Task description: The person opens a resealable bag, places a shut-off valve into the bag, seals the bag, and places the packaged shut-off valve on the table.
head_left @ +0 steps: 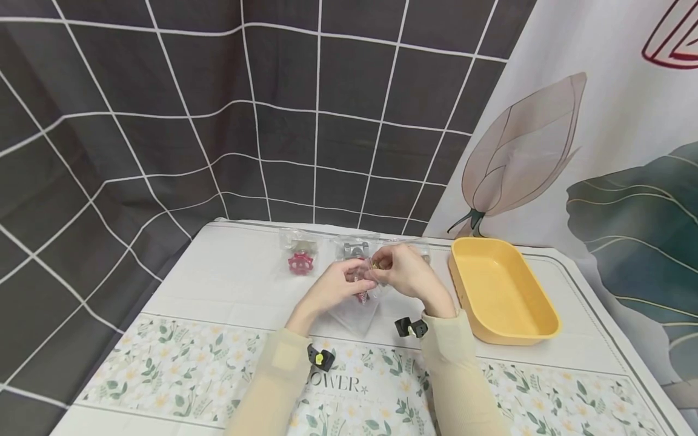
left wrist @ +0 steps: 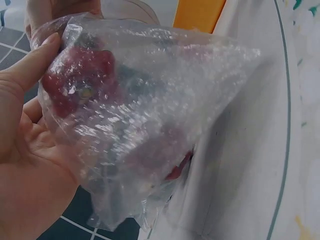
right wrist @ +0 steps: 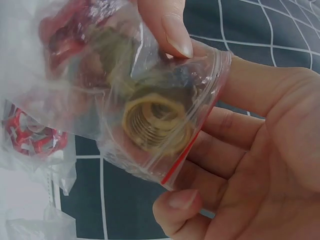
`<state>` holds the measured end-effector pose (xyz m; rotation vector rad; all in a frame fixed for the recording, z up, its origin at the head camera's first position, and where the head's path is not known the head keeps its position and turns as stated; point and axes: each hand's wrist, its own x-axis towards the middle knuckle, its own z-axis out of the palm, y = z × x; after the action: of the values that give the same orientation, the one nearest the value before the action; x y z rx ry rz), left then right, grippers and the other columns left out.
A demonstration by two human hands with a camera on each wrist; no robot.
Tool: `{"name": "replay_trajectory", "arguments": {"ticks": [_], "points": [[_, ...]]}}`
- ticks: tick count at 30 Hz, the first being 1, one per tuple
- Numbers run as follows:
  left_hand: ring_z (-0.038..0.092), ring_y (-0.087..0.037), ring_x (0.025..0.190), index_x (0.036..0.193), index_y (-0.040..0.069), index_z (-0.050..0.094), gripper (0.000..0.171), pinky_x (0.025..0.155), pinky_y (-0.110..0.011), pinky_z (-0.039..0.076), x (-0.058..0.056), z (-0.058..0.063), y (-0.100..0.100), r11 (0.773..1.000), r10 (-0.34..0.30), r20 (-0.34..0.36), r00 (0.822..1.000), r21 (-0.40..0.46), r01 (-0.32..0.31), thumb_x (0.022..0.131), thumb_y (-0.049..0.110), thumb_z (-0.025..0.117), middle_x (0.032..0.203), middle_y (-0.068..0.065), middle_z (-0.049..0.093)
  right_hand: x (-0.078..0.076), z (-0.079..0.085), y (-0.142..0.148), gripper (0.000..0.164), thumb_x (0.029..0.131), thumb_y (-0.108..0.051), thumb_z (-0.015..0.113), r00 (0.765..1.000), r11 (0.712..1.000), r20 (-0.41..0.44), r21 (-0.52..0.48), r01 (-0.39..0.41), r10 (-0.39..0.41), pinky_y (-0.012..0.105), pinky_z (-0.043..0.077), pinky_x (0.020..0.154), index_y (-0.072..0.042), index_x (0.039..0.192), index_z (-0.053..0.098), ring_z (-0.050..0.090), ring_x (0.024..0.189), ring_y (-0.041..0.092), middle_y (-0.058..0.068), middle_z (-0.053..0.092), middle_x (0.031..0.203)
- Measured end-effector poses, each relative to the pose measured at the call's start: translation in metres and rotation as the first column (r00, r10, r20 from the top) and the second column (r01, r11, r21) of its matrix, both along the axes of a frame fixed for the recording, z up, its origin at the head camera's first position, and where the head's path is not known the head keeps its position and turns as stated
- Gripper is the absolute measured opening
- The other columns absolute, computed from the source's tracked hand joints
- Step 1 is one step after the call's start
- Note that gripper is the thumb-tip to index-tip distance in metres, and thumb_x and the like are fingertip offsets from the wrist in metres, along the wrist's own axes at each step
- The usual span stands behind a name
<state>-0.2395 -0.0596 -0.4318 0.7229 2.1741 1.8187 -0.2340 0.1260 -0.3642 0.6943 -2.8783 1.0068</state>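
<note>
A clear zip bag (left wrist: 165, 95) with a red press-seal strip is held up between both hands above the table. Inside it is a brass valve (right wrist: 159, 120) with a threaded opening and a red handwheel (left wrist: 82, 82); the plastic blurs parts of it. My left hand (head_left: 334, 284) grips the bag by the handwheel end, thumb in front and fingers behind. With curled fingers my right hand (head_left: 410, 272) holds the sealed edge, close to the threaded opening. Behind the hands lies another bag with a grey fitting (head_left: 355, 249), partly covered by them.
To the left, a bagged valve with a red handwheel (head_left: 300, 263) lies on the white patterned tablecloth (head_left: 229, 278). A further bag (head_left: 424, 249) is partly hidden behind my right hand. The yellow bin (head_left: 504, 290) stands at the right. A dark grid curtain (head_left: 283, 139) hangs behind.
</note>
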Motion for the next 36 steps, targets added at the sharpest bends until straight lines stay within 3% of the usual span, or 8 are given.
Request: {"name": "replay_trajectory", "arguments": {"ticks": [6, 14, 19, 22, 29, 36], "points": [[0.069, -0.016, 0.09, 0.124, 0.002, 0.06, 0.044, 0.074, -0.032, 0.058, -0.002, -0.002, 0.0, 0.998, 0.058, 0.031, 0.998, -0.031, -0.057, 0.088, 0.021, 0.076, 0.104, -0.006, 0.07, -0.001, -0.002, 0.0, 0.017, 0.086, -0.02, 0.077, 0.999, 1.0, 0.052, -0.026, -0.01, 0.011, 0.028, 0.052, 0.058, -0.007, 0.096, 0.072, 0.063, 0.067, 0.009, -0.003, 0.069, 0.077], [0.067, -0.017, 0.099, 0.108, 0.009, 0.07, 0.019, 0.088, -0.032, 0.054, -0.003, -0.005, -0.001, 0.981, 0.148, -0.082, 0.986, -0.117, -0.157, 0.091, 0.016, 0.07, 0.104, -0.002, 0.072, -0.003, -0.004, 0.003, 0.011, 0.092, -0.013, 0.068, 0.997, 0.992, 0.002, -0.095, -0.078, 0.079, 0.032, 0.054, 0.07, -0.007, 0.1, 0.073, 0.065, 0.079, 0.012, -0.002, 0.071, 0.089], [0.069, -0.015, 0.092, 0.105, 0.009, 0.072, 0.016, 0.088, -0.032, 0.053, -0.003, -0.004, -0.004, 0.977, 0.19, -0.071, 0.979, -0.084, -0.195, 0.093, 0.018, 0.069, 0.092, -0.001, 0.073, -0.002, -0.001, 0.014, 0.017, 0.089, -0.012, 0.072, 0.996, 0.993, -0.021, -0.088, -0.085, 0.083, 0.033, 0.052, 0.072, -0.005, 0.104, 0.07, 0.062, 0.082, 0.016, -0.001, 0.068, 0.087], [0.069, -0.014, 0.087, 0.103, 0.009, 0.072, 0.014, 0.085, -0.031, 0.054, -0.004, -0.003, -0.006, 0.977, 0.201, -0.044, 0.978, -0.06, -0.204, 0.092, 0.018, 0.07, 0.087, -0.001, 0.073, -0.004, -0.002, 0.023, 0.021, 0.086, -0.013, 0.075, 0.996, 0.995, 0.009, -0.033, -0.093, 0.093, 0.032, 0.051, 0.07, -0.005, 0.104, 0.069, 0.06, 0.079, 0.017, -0.001, 0.066, 0.084], [0.07, -0.016, 0.083, 0.101, 0.006, 0.071, 0.015, 0.083, -0.032, 0.056, -0.004, -0.002, -0.007, 0.976, 0.215, -0.043, 0.976, -0.019, -0.216, 0.091, 0.017, 0.071, 0.09, -0.003, 0.073, -0.006, -0.006, 0.027, 0.016, 0.084, -0.021, 0.077, 0.973, 0.979, 0.191, 0.129, -0.157, 0.13, 0.029, 0.049, 0.066, -0.009, 0.094, 0.071, 0.057, 0.073, 0.013, -0.006, 0.064, 0.079], [0.07, -0.017, 0.084, 0.1, 0.006, 0.071, 0.014, 0.083, -0.031, 0.056, -0.003, 0.0, -0.006, 0.973, 0.23, -0.049, 0.972, -0.002, -0.231, 0.09, 0.015, 0.071, 0.094, -0.004, 0.073, -0.003, -0.005, 0.02, 0.01, 0.085, -0.016, 0.075, 0.977, 0.965, 0.202, 0.233, -0.118, 0.07, 0.028, 0.044, 0.059, -0.014, 0.082, 0.066, 0.052, 0.065, 0.013, -0.006, 0.059, 0.073]]}}
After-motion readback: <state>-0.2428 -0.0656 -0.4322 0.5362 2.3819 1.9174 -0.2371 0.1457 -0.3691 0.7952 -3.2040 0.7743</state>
